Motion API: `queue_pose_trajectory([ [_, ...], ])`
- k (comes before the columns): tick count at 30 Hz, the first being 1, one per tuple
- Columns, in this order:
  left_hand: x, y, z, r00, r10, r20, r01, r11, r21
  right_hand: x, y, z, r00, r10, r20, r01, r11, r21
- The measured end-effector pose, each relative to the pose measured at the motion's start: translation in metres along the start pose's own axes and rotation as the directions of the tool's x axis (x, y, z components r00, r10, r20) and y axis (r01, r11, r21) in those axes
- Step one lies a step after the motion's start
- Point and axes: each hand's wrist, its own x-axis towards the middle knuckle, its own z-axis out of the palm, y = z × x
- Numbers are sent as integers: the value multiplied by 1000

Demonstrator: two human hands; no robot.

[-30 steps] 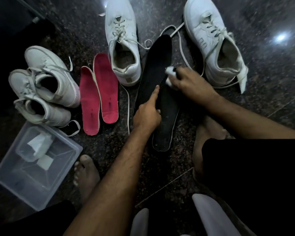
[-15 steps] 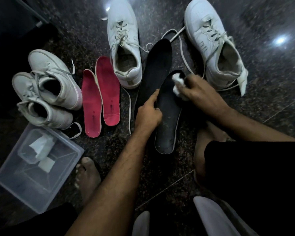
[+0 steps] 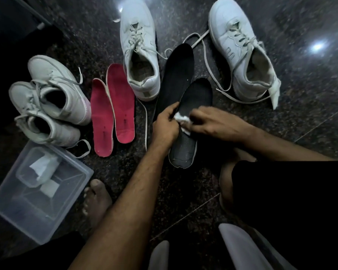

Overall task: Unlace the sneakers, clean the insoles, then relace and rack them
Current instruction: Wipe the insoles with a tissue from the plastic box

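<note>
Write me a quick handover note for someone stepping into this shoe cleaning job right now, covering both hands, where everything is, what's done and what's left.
Left hand grips the edge of the nearer black insole, steadying it on the floor. Right hand holds a white wipe against that insole, mid-clean.
Second black insole lies beside it, partly underneath. Two pink insoles lie side by side to the left.
Two large white sneakers stand beyond, laces loosened but threaded. Two smaller sneakers are at far left, laced. Clear plastic box with wipes at near left.
Done: all four insoles out. Left: finish wiping, unlace fully, relace, rack.
</note>
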Motion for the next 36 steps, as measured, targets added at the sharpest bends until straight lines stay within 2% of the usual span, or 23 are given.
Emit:
queue_pose_trajectory([
  [1, 1, -2, 1, 1000, 5, -9, -5, 1000, -10, -1, -5, 2, 996, -72, 60, 75, 996, -48],
  [2, 0, -3, 2, 1000, 11, -14, -11, 1000, -1, -3, -2, 6, 998, -9, 58, 14, 996, -87],
  [3, 0, -4, 2, 1000, 16, -14, -16, 1000, 17, -5, 5, 7, 985, 168, 40, -167, 986, -19],
  [4, -2, -3, 2, 1000, 21, -16, -21, 1000, 23, -7, 15, 8, 935, 355, 21, -356, 935, 10],
  [5, -4, -2, 3, 999, 27, -23, -26, 999, 23, -8, 23, 2, 842, 540, -6, -539, 841, 33],
  [6, -4, -2, 3, 999, 36, -37, -35, 999, 26, -9, 28, 1, 826, 563, -25, -562, 827, 14],
  [7, -3, -3, 3, 997, 49, -52, -48, 999, 26, -9, 27, 0, 855, 515, -68, -516, 857, 7],
  [8, -3, -2, 3, 996, 56, -63, -55, 998, 22, -7, 24, -1, 916, 394, -78, -395, 919, 7],
  [10, 0, -1, 5, 997, 45, -67, -49, 997, -55, -2, 7, -11, 997, 71, -6, -70, 996, 61],
  [12, -2, 4, 6, 998, 17, -62, -27, 987, -161, -1, -4, -9, 990, -128, 62, 124, 990, 65],
  [13, -4, 6, 5, 998, 15, -63, -26, 983, -184, -3, -1, -3, 992, -107, 68, 105, 994, 27],
  [15, -7, 10, 5, 998, 9, -58, -20, 979, -205, -8, 19, 3, 984, 170, 47, -169, 985, -18],
  [16, -8, 11, 4, 998, 3, -58, -15, 978, -210, -10, 29, 1, 943, 331, 27, -329, 943, -48],
  [18, -10, 14, 3, 998, 14, -67, -27, 977, -209, -14, 38, -7, 851, 521, 62, -513, 851, -114],
  [22, -14, 24, 4, 979, 151, -140, -173, 971, -163, -21, 29, -12, 797, 603, -26, -598, 783, -171],
  [26, -23, 38, 5, 935, 299, -189, -330, 931, -159, -36, 21, -5, 765, 644, 12, -638, 760, -126],
  [29, -23, 44, 10, 903, 388, -186, -411, 905, -111, -56, 22, -5, 757, 650, 71, -635, 756, -159],
  [32, -17, 46, 16, 896, 382, -226, -403, 914, -52, -66, 21, -7, 753, 648, 116, -641, 762, -94],
  [36, -15, 38, 23, 911, 318, -264, -316, 947, 50, -60, 12, -28, 758, 653, -9, -653, 758, 8],
])
